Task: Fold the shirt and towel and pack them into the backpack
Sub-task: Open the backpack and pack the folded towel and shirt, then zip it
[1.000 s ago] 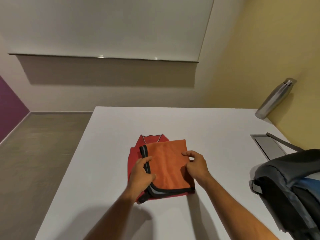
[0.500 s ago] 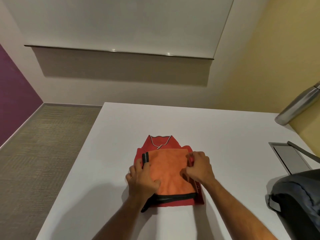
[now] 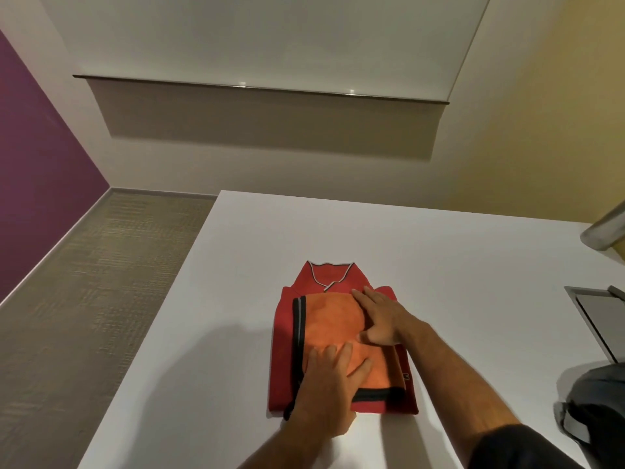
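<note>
A folded red shirt (image 3: 324, 277) with a white-trimmed collar lies on the white table (image 3: 236, 299). On top of it lies a folded orange towel (image 3: 326, 321) with a dark border. My left hand (image 3: 329, 384) lies flat on the towel's near left corner, fingers spread. Flat on the towel's right edge is my right hand (image 3: 380, 316), fingers straight and pointing to the far left. A dark grey backpack (image 3: 595, 407) sits at the table's right edge, mostly out of frame.
A metal bottle (image 3: 605, 231) lies at the far right edge of the view. A grey cable hatch (image 3: 598, 316) is set into the table on the right. The table's left edge drops to a carpeted floor.
Both hands have gone from gripping the towel's sides to lying flat on top of it. The view has swung left, so the backpack and bottle sit nearer the right edge.
</note>
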